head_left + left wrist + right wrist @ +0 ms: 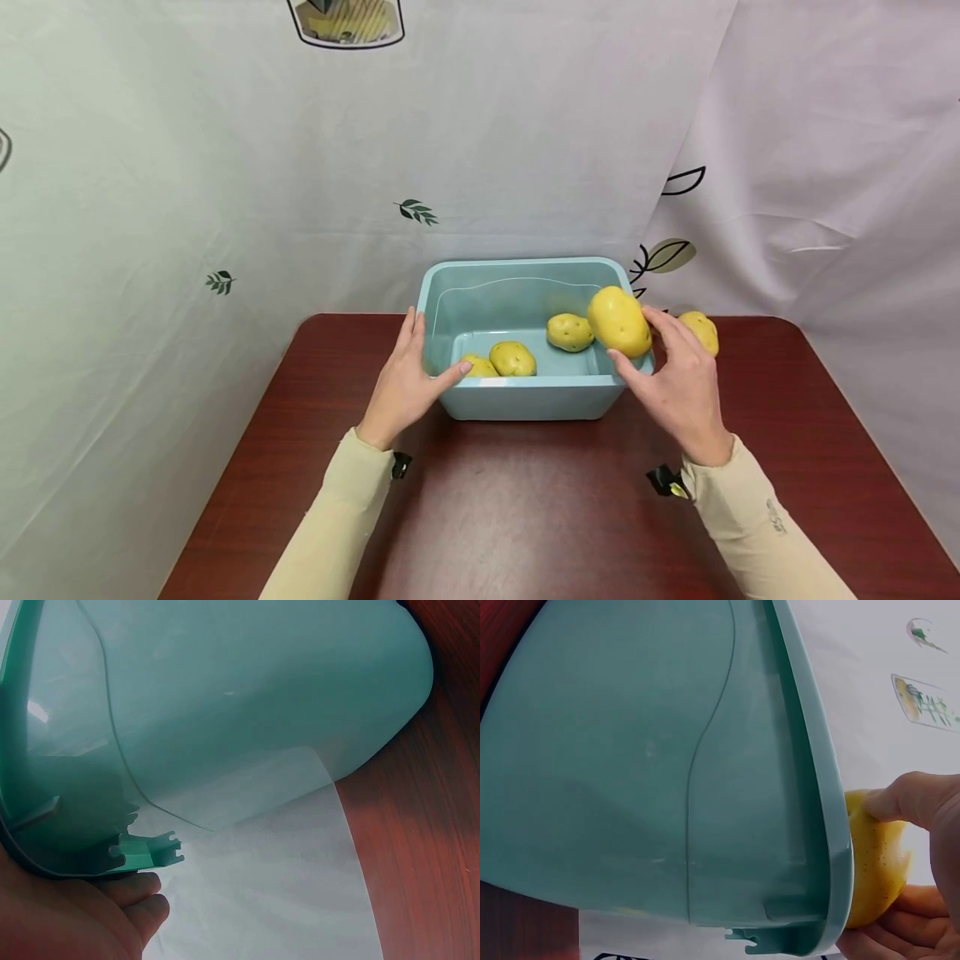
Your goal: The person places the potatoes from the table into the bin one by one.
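Observation:
A light blue plastic bin [525, 400] stands on the table, with three yellow potatoes inside: one potato [513, 358] near the front, another potato [568, 332] toward the right, and a third potato [480, 367] partly hidden by the front rim and my left thumb. My left hand [405, 383] holds the bin's front left corner, fingers along the side and thumb over the rim; its fingertips [150, 909] show under the rim in the left wrist view. Thumb and fingers of my right hand [684, 387] grip a larger-looking potato [618, 322] above the bin's right rim.
Another potato [699, 332] lies on the table to the right of the bin, partly behind my right hand. A dark red wooden table [517, 517] extends toward me. Pale printed cloth [510, 150] hangs behind and along both sides of the table.

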The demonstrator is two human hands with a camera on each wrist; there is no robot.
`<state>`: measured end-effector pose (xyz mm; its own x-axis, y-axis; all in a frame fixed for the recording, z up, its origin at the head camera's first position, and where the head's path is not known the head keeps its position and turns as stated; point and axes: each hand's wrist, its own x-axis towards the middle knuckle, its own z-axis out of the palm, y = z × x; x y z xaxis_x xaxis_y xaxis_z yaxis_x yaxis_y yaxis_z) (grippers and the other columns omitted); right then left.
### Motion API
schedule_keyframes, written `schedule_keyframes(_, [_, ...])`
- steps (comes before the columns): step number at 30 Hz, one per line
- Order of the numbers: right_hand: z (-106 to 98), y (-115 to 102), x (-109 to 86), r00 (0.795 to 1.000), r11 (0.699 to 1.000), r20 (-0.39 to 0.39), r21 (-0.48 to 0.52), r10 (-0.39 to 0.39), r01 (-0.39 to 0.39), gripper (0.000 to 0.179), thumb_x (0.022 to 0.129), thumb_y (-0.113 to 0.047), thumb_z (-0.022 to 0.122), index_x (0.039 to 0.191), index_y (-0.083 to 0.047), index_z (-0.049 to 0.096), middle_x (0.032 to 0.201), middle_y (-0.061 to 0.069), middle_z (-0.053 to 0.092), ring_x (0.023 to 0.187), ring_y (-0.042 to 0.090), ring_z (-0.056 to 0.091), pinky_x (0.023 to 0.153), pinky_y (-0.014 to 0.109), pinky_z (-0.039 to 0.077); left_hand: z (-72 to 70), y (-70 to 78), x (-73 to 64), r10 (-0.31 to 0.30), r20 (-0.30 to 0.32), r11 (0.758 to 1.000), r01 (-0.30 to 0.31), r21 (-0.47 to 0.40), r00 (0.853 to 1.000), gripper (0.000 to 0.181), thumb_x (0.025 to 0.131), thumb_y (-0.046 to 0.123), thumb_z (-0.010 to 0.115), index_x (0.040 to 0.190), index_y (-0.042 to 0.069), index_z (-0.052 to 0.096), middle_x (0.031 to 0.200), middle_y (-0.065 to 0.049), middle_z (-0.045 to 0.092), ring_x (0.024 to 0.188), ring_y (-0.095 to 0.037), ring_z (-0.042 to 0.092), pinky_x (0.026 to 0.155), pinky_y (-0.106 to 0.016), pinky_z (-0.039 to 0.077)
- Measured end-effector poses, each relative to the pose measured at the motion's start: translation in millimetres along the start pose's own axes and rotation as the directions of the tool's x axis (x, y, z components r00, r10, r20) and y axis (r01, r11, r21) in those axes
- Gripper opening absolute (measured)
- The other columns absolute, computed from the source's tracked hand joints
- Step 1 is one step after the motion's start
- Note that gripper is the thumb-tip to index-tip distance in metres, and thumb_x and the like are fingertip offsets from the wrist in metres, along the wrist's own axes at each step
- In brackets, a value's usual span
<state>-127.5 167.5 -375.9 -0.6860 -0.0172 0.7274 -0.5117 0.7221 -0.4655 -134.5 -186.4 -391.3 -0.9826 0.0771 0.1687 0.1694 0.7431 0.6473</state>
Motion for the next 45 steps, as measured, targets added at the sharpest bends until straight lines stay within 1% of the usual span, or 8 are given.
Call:
schedule_keyframes(3, [1.7,-1.0,0.1,1.000,1.000,0.004,0.003,0.001,-0.001,0.065,0.071,-0.015,0.089,0.128,0.003,0.064,0.122,0.019,0.067,0.099,0.030,0.062,0.085,0.016,0.041,0.2,0.0,-0.1,-0.001,-0.001,1.000,0.001,-0.002,1.000,0.114,0.084,0.074,0.062,0.161,0.006,0.012,0.169,-0.001,0.000,0.151,-0.029,0.024,0.112,-0.054,0.034])
schedule_keyframes(6, [3.3,-2.0,0.1,1.000,1.000,0.011,0.008,0.006,-0.006,0.064,0.071,-0.013,0.090,0.128,0.003,0.065,0.122,0.018,0.067,0.100,0.030,0.064,0.087,0.014,0.041,0.2,0.4,-0.1,0.001,-0.002,1.000,-0.001,-0.003,1.000,0.113,0.085,0.072,0.063,0.161,0.006,0.012,0.169,-0.001,0.000,0.150,-0.029,0.024,0.112,-0.055,0.035])
schedule_keyframes(10, [5.5,-3.5,0.1,0.999,1.000,0.033,0.007,0.013,-0.013,0.064,0.072,-0.013,0.090,0.128,0.003,0.065,0.123,0.018,0.067,0.103,0.031,0.065,0.090,0.031,0.050,-0.1,0.9,-0.2,0.000,-0.003,1.000,0.000,-0.002,1.000,0.113,0.085,0.072,0.063,0.161,0.007,0.012,0.169,-0.001,0.000,0.151,-0.028,0.024,0.112,-0.054,0.035])
schedule_keyframes(13, [7.5,-4.0,-0.3,0.999,1.000,0.042,0.010,0.014,-0.015,0.063,0.072,-0.013,0.090,0.127,0.004,0.065,0.122,0.020,0.066,0.105,0.034,0.064,0.089,0.046,0.051,-0.4,1.1,-0.4,-0.005,0.000,1.000,0.005,-0.003,1.000,0.114,0.084,0.074,0.062,0.161,0.007,0.012,0.169,-0.001,0.000,0.151,-0.027,0.023,0.112,-0.054,0.035])
schedule_keyframes(14, [8.3,-3.9,-0.3,0.999,1.000,0.046,0.011,0.015,-0.015,0.063,0.071,-0.013,0.090,0.127,0.005,0.065,0.122,0.020,0.066,0.105,0.034,0.063,0.089,0.047,0.051,-0.5,1.0,-0.4,-0.006,0.001,1.000,0.006,-0.004,1.000,0.114,0.084,0.074,0.062,0.161,0.007,0.012,0.169,0.000,0.000,0.151,-0.027,0.023,0.112,-0.054,0.035])
schedule_keyframes(21, [13.2,-2.5,-2.8,0.997,1.000,0.078,0.008,0.030,-0.030,0.062,0.072,-0.015,0.089,0.125,0.006,0.064,0.122,0.022,0.065,0.107,0.036,0.061,0.092,0.050,0.049,-0.3,0.5,-0.4,-0.007,0.002,1.000,0.007,-0.004,1.000,0.114,0.084,0.073,0.063,0.161,0.007,0.012,0.169,-0.001,0.000,0.151,-0.028,0.023,0.112,-0.054,0.035])
schedule_keyframes(38, [15.1,-1.3,-6.5,0.994,0.999,0.107,-0.023,0.035,-0.033,0.063,0.074,-0.020,0.088,0.126,0.006,0.064,0.123,0.024,0.065,0.113,0.039,0.059,0.097,0.054,0.045,-0.1,0.8,0.7,-0.006,0.004,1.000,0.006,-0.007,1.000,0.115,0.083,0.077,0.059,0.162,0.008,0.011,0.169,0.001,-0.001,0.150,-0.029,0.025,0.111,-0.055,0.035])
schedule_keyframes(45, [15.9,-1.7,-6.6,0.990,0.999,0.131,-0.034,0.043,-0.039,0.063,0.075,-0.021,0.089,0.126,0.006,0.063,0.123,0.024,0.064,0.112,0.039,0.059,0.096,0.055,0.046,-0.1,0.5,1.0,-0.006,0.004,1.000,0.006,-0.007,1.000,0.115,0.083,0.076,0.060,0.162,0.008,0.011,0.169,0.000,-0.001,0.149,-0.030,0.027,0.110,-0.056,0.036])
